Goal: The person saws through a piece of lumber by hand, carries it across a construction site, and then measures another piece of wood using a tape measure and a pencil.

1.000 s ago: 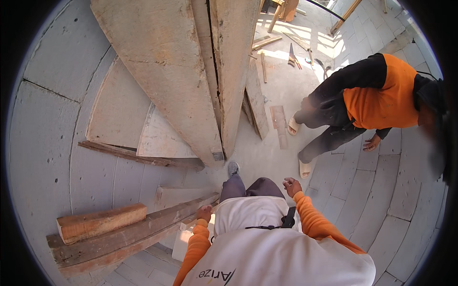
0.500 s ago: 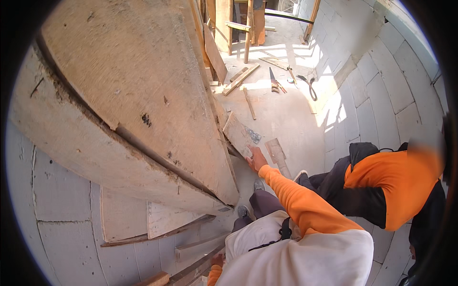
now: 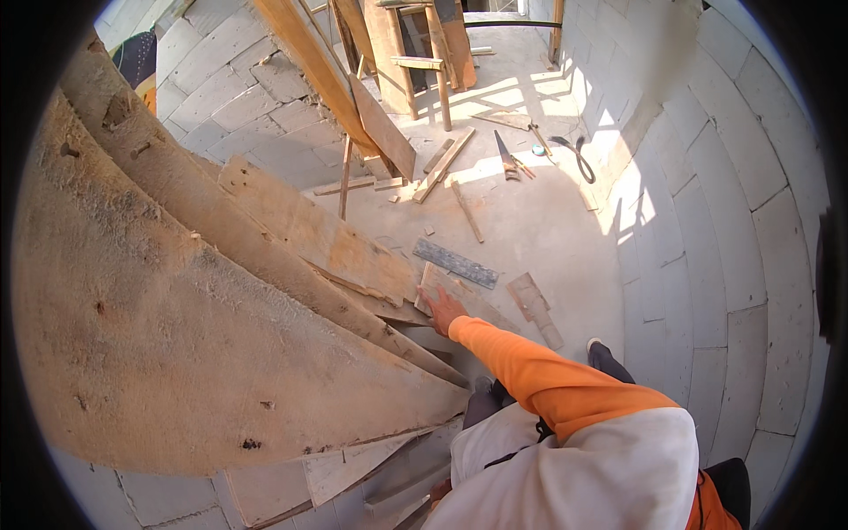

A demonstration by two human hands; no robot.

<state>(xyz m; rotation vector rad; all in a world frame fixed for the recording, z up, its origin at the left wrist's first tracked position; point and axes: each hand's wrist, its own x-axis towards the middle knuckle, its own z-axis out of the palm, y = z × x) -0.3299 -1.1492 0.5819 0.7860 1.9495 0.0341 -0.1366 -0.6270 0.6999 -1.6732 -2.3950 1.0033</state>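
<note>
My right hand (image 3: 442, 311), in an orange sleeve, reaches forward with its fingers spread against the end of a short wooden board (image 3: 435, 279). Close by on the floor lies a grey, speckled strip (image 3: 455, 263). Large curved plywood sheets (image 3: 203, 344) fill the left side, their lower tip near my legs. A longer rough plank (image 3: 318, 234) slants behind them toward my right hand. Low beside my body, my left hand (image 3: 439, 488) is mostly hidden by my shirt, next to narrow timber pieces (image 3: 397, 477); its fingers cannot be made out.
Two nails (image 3: 69, 150) stick out of the sheets. Ahead on the floor are a handsaw (image 3: 507, 157), a black curved strap (image 3: 576, 159), wood offcuts (image 3: 444, 164) and a stepped board (image 3: 534, 309). Block walls (image 3: 707, 221) stand right; another person's orange clothing (image 3: 714, 505) shows lower right.
The plywood sheets appear lower and turned in view, exposing the slanting plank and wall behind. More of the grey strip shows beside the board. The other person has shifted toward the lower edge.
</note>
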